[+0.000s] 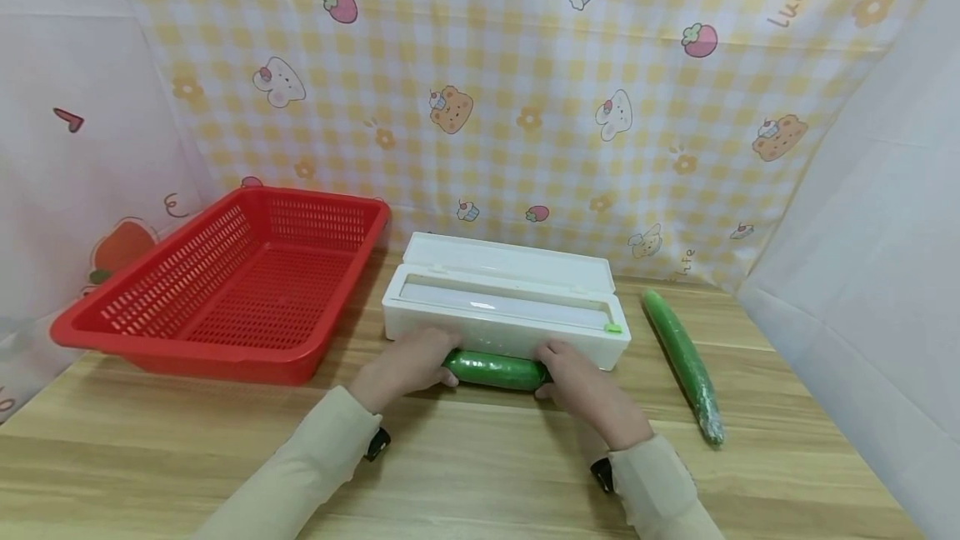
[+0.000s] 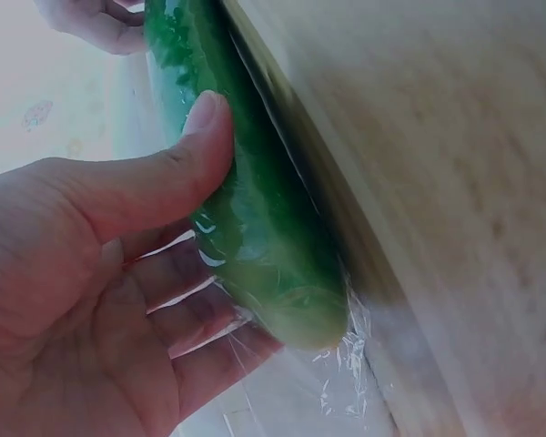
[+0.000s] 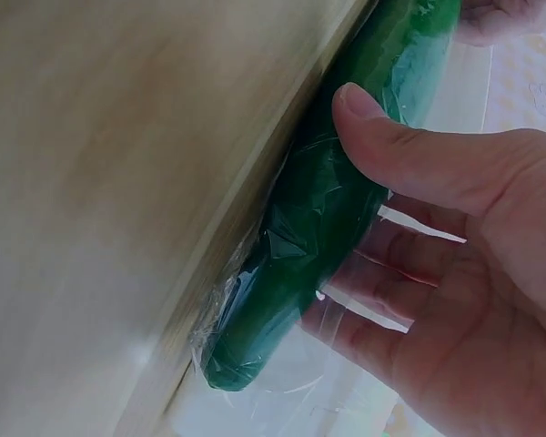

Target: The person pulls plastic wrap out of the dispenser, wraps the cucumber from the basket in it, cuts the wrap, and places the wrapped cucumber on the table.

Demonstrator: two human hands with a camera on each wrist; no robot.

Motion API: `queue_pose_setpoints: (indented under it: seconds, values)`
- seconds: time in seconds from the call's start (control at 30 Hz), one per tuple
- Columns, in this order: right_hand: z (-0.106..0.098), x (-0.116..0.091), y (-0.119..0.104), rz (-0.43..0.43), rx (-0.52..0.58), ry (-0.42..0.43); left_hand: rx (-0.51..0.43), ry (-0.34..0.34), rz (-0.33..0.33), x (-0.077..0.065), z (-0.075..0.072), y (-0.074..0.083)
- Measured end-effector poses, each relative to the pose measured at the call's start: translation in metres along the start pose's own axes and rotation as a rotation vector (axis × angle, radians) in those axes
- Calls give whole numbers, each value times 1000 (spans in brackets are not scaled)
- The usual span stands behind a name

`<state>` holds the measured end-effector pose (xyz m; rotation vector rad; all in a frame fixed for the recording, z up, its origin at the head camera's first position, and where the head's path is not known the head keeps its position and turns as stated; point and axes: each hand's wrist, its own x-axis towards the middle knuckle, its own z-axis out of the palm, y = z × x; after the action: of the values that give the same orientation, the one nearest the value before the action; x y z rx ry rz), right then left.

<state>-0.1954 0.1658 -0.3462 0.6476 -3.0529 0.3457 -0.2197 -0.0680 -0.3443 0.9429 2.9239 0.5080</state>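
Observation:
A green cucumber (image 1: 497,369) covered in clear plastic film lies lengthwise between both hands, just before the white film dispenser box (image 1: 491,337). My left hand (image 1: 416,363) holds its left part, with the thumb (image 2: 198,146) on the near side and the fingers behind. On the right part, my right hand (image 1: 581,382) grips in the same way, its thumb (image 3: 382,137) laid over the skin. Loose film (image 2: 344,364) sticks out crumpled past the pale left end. More wrinkled film (image 3: 217,305) hangs about the other end, close over the wooden table.
The dispenser's lid (image 1: 510,263) stands raised at the back, and a green slider (image 1: 612,328) sits at its right end. A second cucumber (image 1: 682,361) lies to the right on the table (image 1: 480,473). At left stands a red slotted basket (image 1: 225,350). Patterned cloth (image 1: 525,65) hangs behind.

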Motion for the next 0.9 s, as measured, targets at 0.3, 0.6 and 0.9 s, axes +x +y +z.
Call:
queue_pose_setpoints:
  seconds: [0.3, 0.6, 0.9]
  values:
    - [-2, -5, -4, 20, -12, -15, 19, -55, -23, -4, -2, 4]
    - [-7, -11, -9, -2, -81, -5, 47, -91, -32, -10, -8, 11]
    - [-8, -14, -8, -61, -89, 63, 17, -39, -37, -15, -10, 13]
